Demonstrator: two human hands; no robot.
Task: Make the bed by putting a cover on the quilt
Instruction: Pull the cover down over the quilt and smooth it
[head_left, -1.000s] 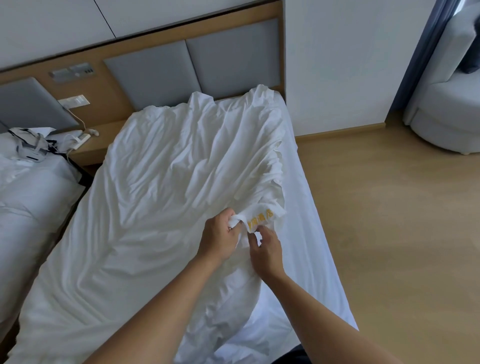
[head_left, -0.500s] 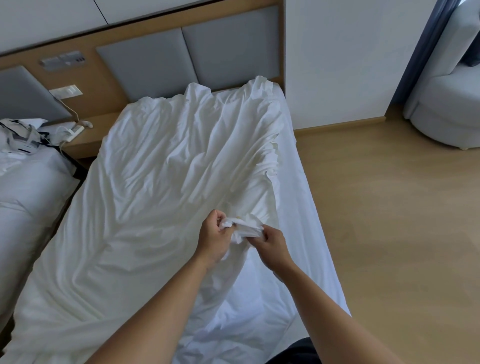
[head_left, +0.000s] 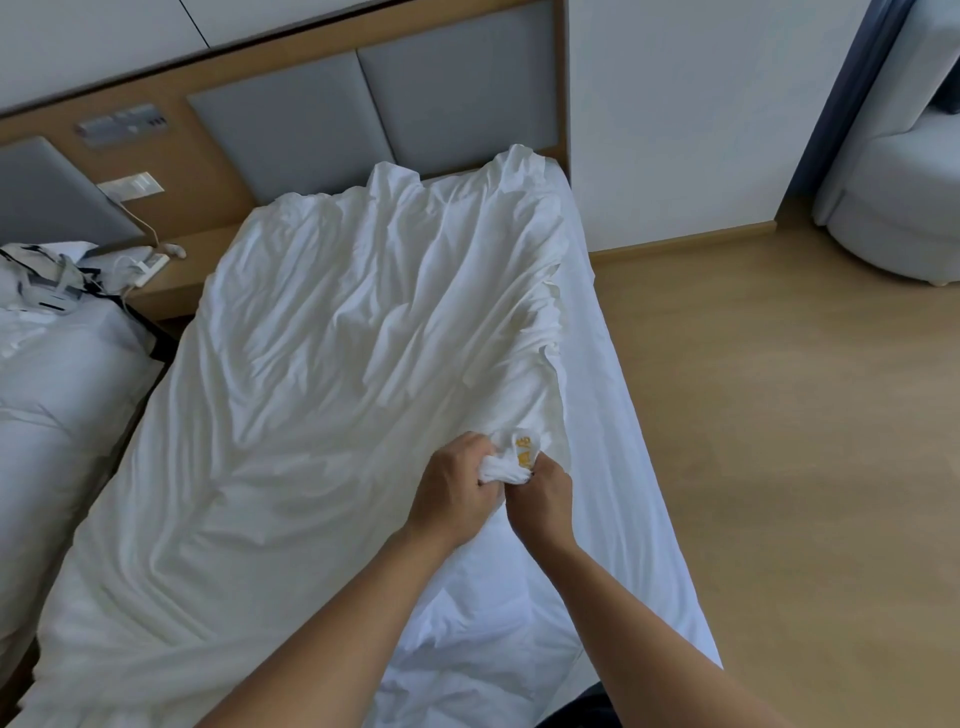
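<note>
A crumpled white quilt cover (head_left: 322, 374) lies spread over the single bed, reaching from the headboard down to the near end. At its right edge a bunched corner with a yellow-printed label (head_left: 524, 449) sticks up. My left hand (head_left: 454, 488) grips that bunched corner from the left. My right hand (head_left: 543, 493) pinches the same corner from the right, just below the label. Under the cover the bed's white sheet (head_left: 623, 467) shows along the right side. I cannot tell the quilt apart from the cover.
A second bed (head_left: 57, 395) with white bedding stands at the left. Between them a wooden nightstand (head_left: 166, 291) holds a cable and a remote. Grey padded headboard panels (head_left: 457, 104) line the wall. Wood floor (head_left: 779, 415) lies right, with a pale armchair (head_left: 904, 197) in the far corner.
Both hands have kept hold of the cover's corner and bunched it tighter. The yellow label was hidden half a second ago and shows again now.
</note>
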